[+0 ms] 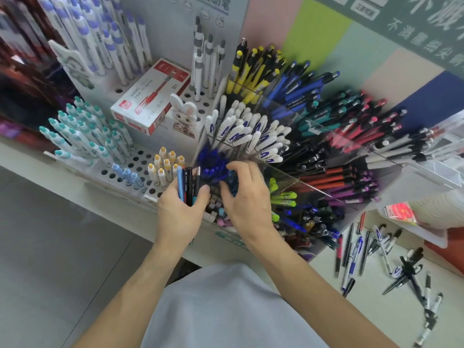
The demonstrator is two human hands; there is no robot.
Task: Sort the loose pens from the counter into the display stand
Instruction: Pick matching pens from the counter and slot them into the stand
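My left hand (178, 212) grips a small bunch of pens (187, 184), blue, black and dark ones held upright. My right hand (247, 197) pinches a blue pen (232, 182) at the compartment of blue pens (211, 164) in the clear display stand (313, 187). The stand holds sorted groups: white, yellow, blue, teal, red, grey, orange, purple and green pens. Loose pens (391, 257) lie scattered on the counter at the lower right.
A white perforated rack (140, 159) on the left holds teal, light-blue and orange-capped pens. A red-and-white pen box (150, 96) and a rabbit figure (184, 114) sit on it. A grey floor lies at lower left.
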